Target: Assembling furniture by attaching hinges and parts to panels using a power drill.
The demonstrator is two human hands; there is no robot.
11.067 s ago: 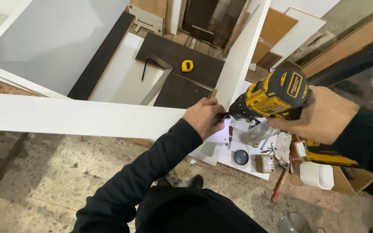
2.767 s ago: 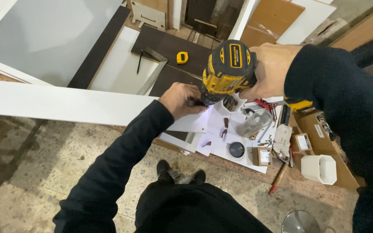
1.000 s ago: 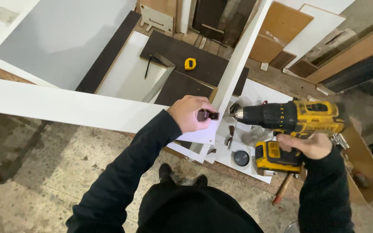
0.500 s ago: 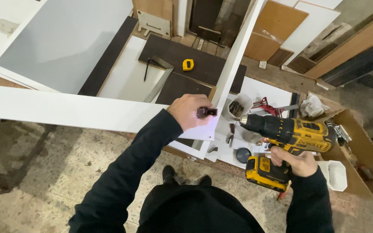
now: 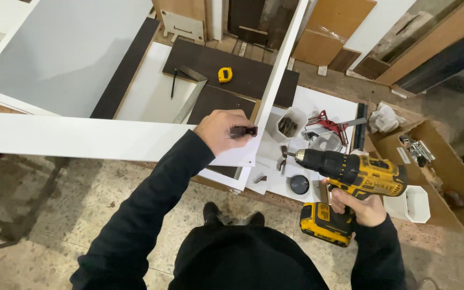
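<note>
Left hand [image 5: 222, 130] pinches a small dark bracket [image 5: 244, 130] against the white panels' [image 5: 81, 138] corner; right hand [image 5: 362, 204] grips the drill [image 5: 350, 177], held away (bracket apparently not fastened yet).

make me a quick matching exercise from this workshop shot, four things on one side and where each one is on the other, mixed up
Things:
1. cordless drill
2. small dark bracket
3. yellow tape measure
4. white cup of screws

Places:
A. lying on the dark brown board at the back
B. gripped in the right hand, held low beside the bench
C. standing on the white sheet just right of the upright white panel
D. pinched by the left hand at the corner where the white panels meet

Pairs: 1-B, 2-D, 3-A, 4-C
</note>
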